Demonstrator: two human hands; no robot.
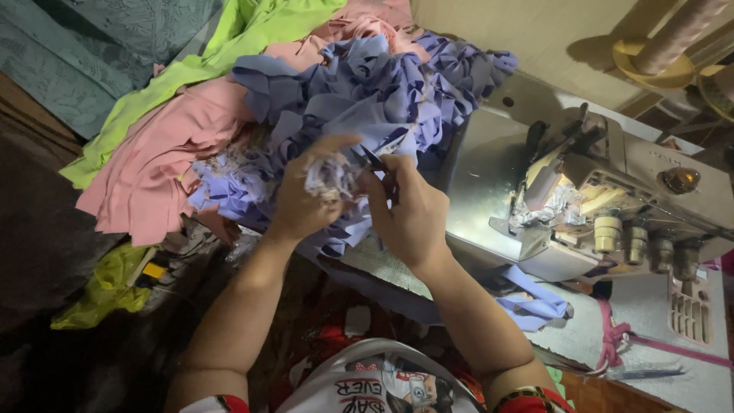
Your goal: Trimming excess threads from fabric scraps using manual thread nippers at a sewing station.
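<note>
Between hands (306, 195) (409, 210): crumpled pale frayed scrap (330, 176).

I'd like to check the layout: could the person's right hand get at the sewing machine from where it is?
Probably yes: the right hand sits just beside the sewing machine, with only bare metal plate between them, though it holds small dark snips.

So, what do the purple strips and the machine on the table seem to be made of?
The purple strips look like soft, matte knit cloth: they fold and curl at the edges. The machine looks like grey painted metal, with a smooth plate that reflects light; its pale knobs may be plastic.
</note>
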